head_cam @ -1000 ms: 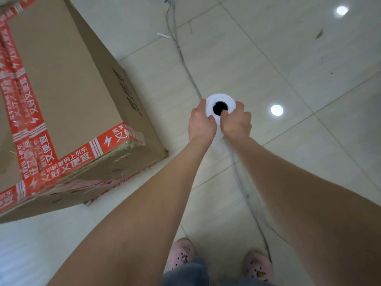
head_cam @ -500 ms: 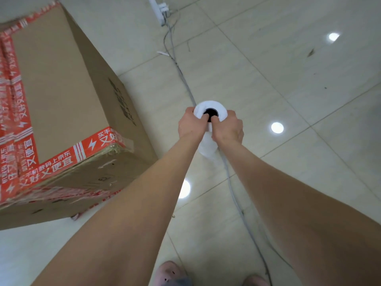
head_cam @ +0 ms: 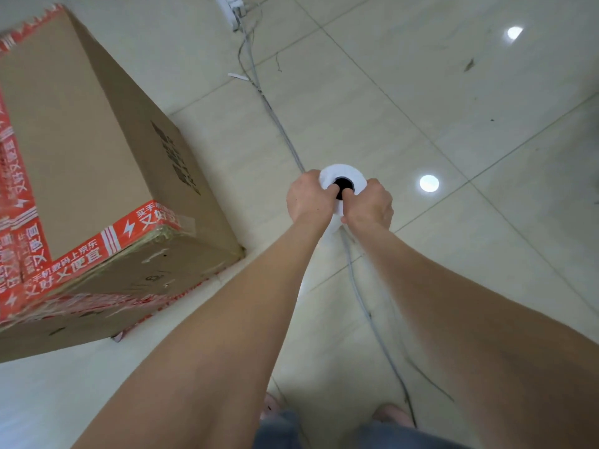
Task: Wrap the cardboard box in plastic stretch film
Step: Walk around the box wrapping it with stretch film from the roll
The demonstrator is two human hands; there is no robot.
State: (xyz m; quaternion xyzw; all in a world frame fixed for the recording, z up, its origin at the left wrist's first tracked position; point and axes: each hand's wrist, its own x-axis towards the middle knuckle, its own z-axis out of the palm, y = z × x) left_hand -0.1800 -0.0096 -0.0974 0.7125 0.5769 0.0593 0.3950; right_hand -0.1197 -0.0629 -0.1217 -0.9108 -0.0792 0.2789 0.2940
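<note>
A large cardboard box [head_cam: 81, 150] sealed with red printed tape stands on the tiled floor at the left. To its right I hold a white roll of stretch film [head_cam: 355, 175] upright, seen from its top end with the dark core hole showing. My left hand [head_cam: 309, 199] grips the roll's left side and my right hand [head_cam: 369, 205] grips its right side, thumbs at the core. Most of the roll's length is hidden below my hands. The roll is apart from the box.
A grey cable [head_cam: 282, 134] runs across the floor from a power strip [head_cam: 231, 8] at the top, passing under the roll toward my feet [head_cam: 389, 413]. Pale floor tiles [head_cam: 453, 92] spread to the right and far side.
The view has tilted up and the box has shifted left in frame. My hands keep their hold on the roll, which now shows more of its length below them.
</note>
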